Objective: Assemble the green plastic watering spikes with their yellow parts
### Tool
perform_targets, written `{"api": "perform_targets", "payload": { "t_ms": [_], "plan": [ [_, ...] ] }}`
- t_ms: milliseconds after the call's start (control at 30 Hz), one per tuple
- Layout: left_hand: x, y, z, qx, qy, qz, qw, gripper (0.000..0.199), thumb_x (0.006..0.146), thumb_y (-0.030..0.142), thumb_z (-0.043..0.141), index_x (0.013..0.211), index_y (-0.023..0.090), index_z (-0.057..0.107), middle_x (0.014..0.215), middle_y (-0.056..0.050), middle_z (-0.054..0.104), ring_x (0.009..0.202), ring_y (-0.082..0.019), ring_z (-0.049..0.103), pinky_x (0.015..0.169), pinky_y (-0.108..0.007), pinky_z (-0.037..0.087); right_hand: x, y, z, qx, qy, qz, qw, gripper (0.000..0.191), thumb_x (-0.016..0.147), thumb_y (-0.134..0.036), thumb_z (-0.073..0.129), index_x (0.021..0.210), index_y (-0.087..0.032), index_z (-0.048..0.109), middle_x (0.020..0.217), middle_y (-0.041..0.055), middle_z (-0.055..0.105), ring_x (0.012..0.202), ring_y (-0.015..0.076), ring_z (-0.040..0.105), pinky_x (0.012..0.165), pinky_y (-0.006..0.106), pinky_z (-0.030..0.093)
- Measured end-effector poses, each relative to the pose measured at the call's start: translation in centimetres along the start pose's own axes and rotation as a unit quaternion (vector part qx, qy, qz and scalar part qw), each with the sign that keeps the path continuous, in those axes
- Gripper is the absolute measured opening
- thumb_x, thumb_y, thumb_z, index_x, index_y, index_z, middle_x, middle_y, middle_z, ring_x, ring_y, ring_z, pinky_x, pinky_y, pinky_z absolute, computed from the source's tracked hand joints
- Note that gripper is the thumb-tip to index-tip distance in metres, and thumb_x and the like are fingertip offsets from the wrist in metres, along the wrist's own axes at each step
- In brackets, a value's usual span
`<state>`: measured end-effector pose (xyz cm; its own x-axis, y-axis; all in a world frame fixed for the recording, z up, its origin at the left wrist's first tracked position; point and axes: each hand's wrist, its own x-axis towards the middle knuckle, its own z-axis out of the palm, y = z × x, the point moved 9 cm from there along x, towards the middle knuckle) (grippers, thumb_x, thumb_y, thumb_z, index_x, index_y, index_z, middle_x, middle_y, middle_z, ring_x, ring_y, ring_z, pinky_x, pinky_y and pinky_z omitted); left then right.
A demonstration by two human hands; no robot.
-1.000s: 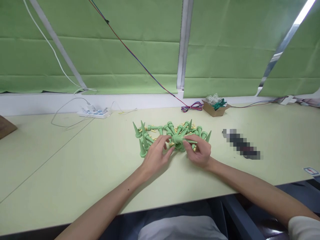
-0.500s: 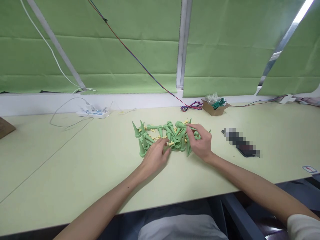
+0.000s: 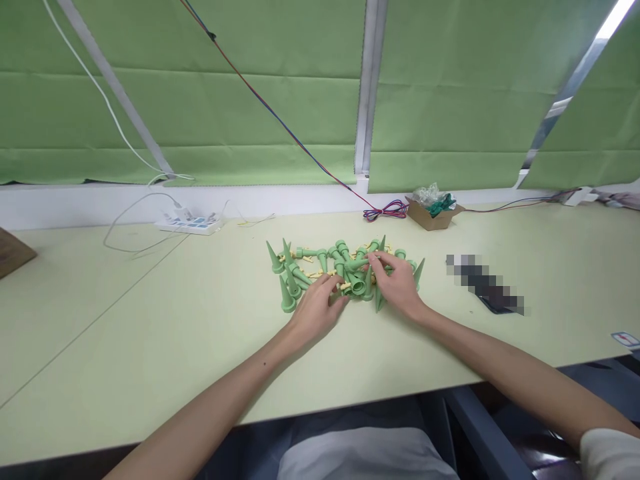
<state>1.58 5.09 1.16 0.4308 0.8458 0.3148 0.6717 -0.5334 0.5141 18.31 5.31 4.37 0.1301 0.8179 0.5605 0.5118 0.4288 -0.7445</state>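
A loose pile of green plastic watering spikes [image 3: 287, 293] with small yellow valves [image 3: 346, 286] among them lies on the table in front of me. My right hand [image 3: 397, 283] pinches the narrow end of one green watering spike [image 3: 356, 265] between thumb and fingertips, above the right part of the pile. That spike lies nearly level, its wide end pointing left. My left hand [image 3: 317, 307] rests at the pile's front edge, thumb and curved fingers apart, near a yellow valve and an upturned spike. Its fingertips are partly lost among the pieces.
A phone-like dark object [image 3: 493, 300], partly pixelated, lies to the right. Behind the pile are a small cardboard box [image 3: 431, 219] with plastic bags, a coiled red-and-blue cable [image 3: 385, 212] and a white power strip [image 3: 193, 225]. A brown cardboard piece [image 3: 14, 253] sits far left.
My right hand has shifted slightly left with the green watering spike, which now lies lower and more level over the pile. My left hand has barely moved; the view has shifted a little.
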Motion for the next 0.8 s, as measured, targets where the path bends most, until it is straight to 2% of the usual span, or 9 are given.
{"api": "perform_targets", "payload": {
  "t_ms": [267, 433, 600, 800],
  "plan": [
    [0.2, -0.1, 0.0, 0.008, 0.016, 0.007, 1.000, 0.012, 0.086, 0.015, 0.049, 0.095, 0.018, 0.058, 0.089, -0.005, 0.059, 0.080, -0.019, 0.057, 0.068, -0.031, 0.043, 0.3, 0.0, -0.2, -0.035, 0.009, -0.002, 0.999, 0.040, 0.096, -0.043, 0.048, 0.075, -0.017, 0.069, 0.075, 0.0035, 0.069, 0.070, 0.0171, 0.059, 0.065, 0.028, 0.042],
    [0.1, -0.2, -0.6, -0.003, 0.027, -0.020, 0.999, 0.007, 0.087, 0.017, 0.049, 0.090, 0.019, 0.056, 0.086, -0.003, 0.056, 0.077, -0.018, 0.056, 0.067, -0.031, 0.042, 0.2, -0.1, -0.5, -0.027, 0.030, -0.010, 0.999, 0.034, 0.096, -0.041, 0.049, 0.081, -0.017, 0.068, 0.080, 0.0040, 0.069, 0.075, 0.0176, 0.058, 0.070, 0.029, 0.043],
    [0.0, -0.3, -1.0, -0.021, 0.044, -0.035, 0.998, 0.008, 0.089, 0.021, 0.050, 0.093, 0.020, 0.057, 0.089, -0.003, 0.054, 0.076, -0.017, 0.054, 0.070, -0.032, 0.044, 0.0, -0.1, -1.3, -0.014, 0.066, -0.016, 0.998, 0.029, 0.096, -0.039, 0.048, 0.084, -0.018, 0.063, 0.081, 0.0034, 0.064, 0.078, 0.0179, 0.057, 0.074, 0.031, 0.044],
    [-0.1, -0.6, -0.9, -0.037, 0.044, -0.045, 0.997, 0.011, 0.092, 0.026, 0.047, 0.097, 0.021, 0.055, 0.097, -0.003, 0.054, 0.067, -0.014, 0.052, 0.068, -0.033, 0.045, -0.8, -1.3, -2.9, 0.036, 0.154, -0.063, 0.985, 0.014, 0.095, -0.030, 0.051, 0.102, -0.018, 0.054, 0.084, 0.0020, 0.056, 0.079, 0.0162, 0.054, 0.075, 0.032, 0.046]
  ]
}}
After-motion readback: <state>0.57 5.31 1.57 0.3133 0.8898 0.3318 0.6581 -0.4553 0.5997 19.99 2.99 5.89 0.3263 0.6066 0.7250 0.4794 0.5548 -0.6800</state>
